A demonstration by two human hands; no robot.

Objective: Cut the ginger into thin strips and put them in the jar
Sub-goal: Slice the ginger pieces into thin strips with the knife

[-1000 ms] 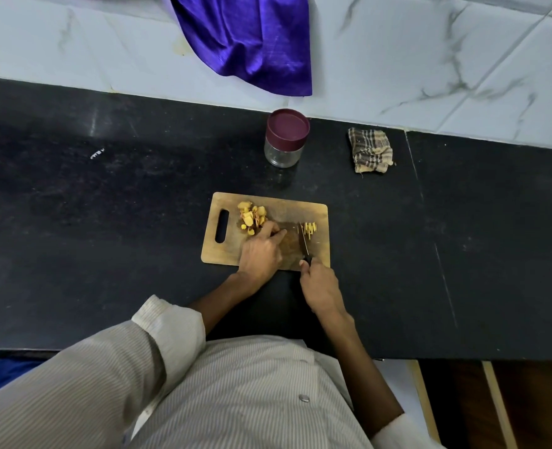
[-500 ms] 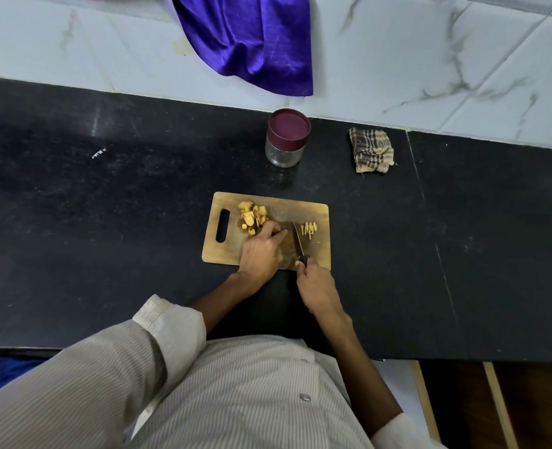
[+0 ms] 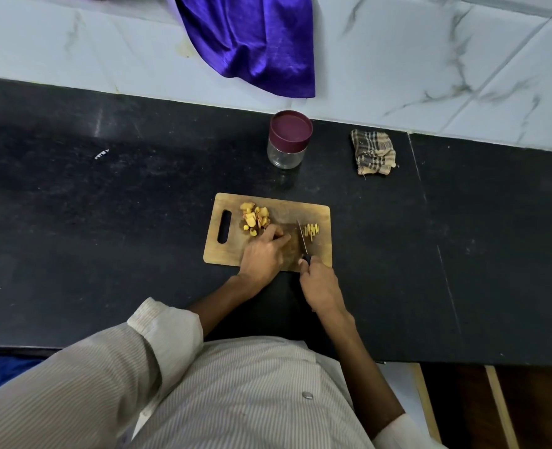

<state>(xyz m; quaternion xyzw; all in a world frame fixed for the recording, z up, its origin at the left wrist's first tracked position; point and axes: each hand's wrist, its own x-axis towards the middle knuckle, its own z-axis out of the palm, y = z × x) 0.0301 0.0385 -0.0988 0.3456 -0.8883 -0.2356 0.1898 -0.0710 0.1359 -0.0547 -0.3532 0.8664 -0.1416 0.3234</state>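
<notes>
My right hand is gripping the knife; my left hand is pressing ginger mid-board, fingers curled. Few strips are lying near the board's right edge; slices are waiting by its handle end. Jar is standing lidded beyond, at the surface's back edge. Open room is lying all round.

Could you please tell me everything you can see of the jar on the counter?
The jar is a small, squat, round container with a clear, glass-like body and a wide maroon lid, which is on. It stands upright on the black counter, close to the white marble-look wall, beyond the far edge of the wooden cutting board and left of the checked cloth. It looks empty, with no ginger visible inside. Neither hand touches it; only the counter does.
</notes>
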